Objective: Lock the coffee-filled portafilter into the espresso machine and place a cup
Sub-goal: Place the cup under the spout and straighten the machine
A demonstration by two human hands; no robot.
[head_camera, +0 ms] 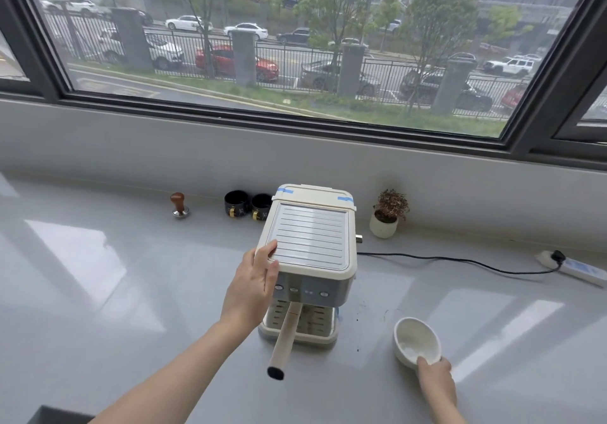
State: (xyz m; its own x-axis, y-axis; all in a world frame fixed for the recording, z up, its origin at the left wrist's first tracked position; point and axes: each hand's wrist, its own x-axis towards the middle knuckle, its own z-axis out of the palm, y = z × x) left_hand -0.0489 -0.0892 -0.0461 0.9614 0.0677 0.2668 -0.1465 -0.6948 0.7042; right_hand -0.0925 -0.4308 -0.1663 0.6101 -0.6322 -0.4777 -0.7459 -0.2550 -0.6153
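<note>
Fingers of the left hand lie spread and flat against the front left corner of the espresso machine, thumb over the top tray edge; a bracing hold, not closed around anything. Right hand is near the front right of the counter, fingers curled onto the near rim of a white bowl-like cup. Whether it is truly pinched or just touched, cannot tell; only the fingertips show.

Portafilter: its cream handle juts out from under the machine's front, pointing toward the counter's front edge and a little left, over the drip tray. The basket end is hidden beneath the control panel, so the seating cannot be seen.

Progress, as judged: the portafilter looks inserted, but the handle's slant suggests it may not be turned fully home. The cup sits on the counter well right of the drip tray, so placement is not done.

Along the back edge: two black cups just left of the machine, a tamper farther left, a potted plant to the right. A power strip lies at the far right.
</note>
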